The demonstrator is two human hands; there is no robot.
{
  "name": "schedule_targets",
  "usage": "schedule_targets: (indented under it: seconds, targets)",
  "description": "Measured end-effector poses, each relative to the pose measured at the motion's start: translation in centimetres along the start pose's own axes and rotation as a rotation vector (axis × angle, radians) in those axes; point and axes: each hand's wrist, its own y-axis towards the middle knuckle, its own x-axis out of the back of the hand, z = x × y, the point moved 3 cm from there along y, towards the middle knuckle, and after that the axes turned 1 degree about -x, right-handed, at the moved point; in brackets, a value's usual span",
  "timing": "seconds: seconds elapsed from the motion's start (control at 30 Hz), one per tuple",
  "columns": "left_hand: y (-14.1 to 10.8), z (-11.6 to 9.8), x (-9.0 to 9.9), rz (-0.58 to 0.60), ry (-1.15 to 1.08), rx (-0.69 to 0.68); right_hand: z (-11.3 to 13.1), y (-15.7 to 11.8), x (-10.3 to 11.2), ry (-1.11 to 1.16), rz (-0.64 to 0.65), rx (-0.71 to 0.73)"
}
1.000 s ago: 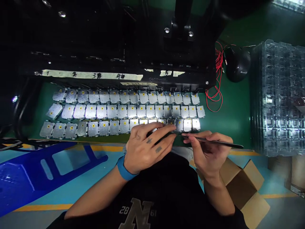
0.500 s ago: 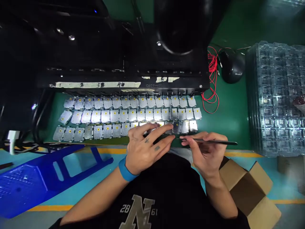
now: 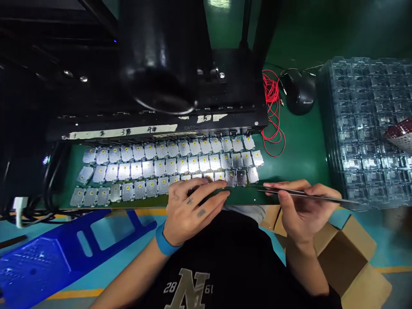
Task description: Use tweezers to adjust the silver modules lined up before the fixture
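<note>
Three rows of small silver metal plates [image 3: 161, 167], each with a yellow dot, lie on a green mat [image 3: 298, 165]. My left hand [image 3: 193, 210], with a blue wristband [image 3: 164, 242], rests flat with its fingertips on the bottom row and hides several plates there. My right hand [image 3: 304, 210] pinches long, thin black tweezers [image 3: 305, 194]. Their tips point left and stop just right of the bottom row's last plate, over the mat.
A black machine [image 3: 154, 124] with a numbered tape strip stands behind the plates. Red wires [image 3: 273, 111] and a black mouse [image 3: 301, 92] lie beyond them. Stacked clear trays [image 3: 363, 128] stand right; a blue frame [image 3: 80, 249] and cardboard box [image 3: 349, 257] sit nearer me.
My right hand has drawn rightward, taking the tweezer tips off the plate rows. My left hand stays on the bottom row. The whole view has swung slightly.
</note>
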Motion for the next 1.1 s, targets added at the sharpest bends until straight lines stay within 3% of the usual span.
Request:
schedule_targets:
  seconds: [0.23,0.43,0.67,0.87,1.1]
  targets:
    - [-0.3,0.5,1.0,0.106,-0.132,-0.098,-0.1,0.3,-0.2,0.010,0.046,-0.063]
    - [-0.3,-0.3,0.3,0.233,-0.079,-0.102,-0.4,0.0,-0.3,0.023,0.046,-0.145]
    - [1.0,-1.4,-1.1,0.207,-0.048,-0.116,-0.3,0.4,-0.7,0.022,0.088,-0.203]
    - [0.7,-1.4,-1.5,0.183,-0.020,-0.117,-0.5,0.2,-0.9,-0.006,0.178,-0.264]
    - [0.6,-1.3,-1.6,0.174,-0.019,-0.100,-0.7,0.1,-1.0,0.032,0.177,-0.301]
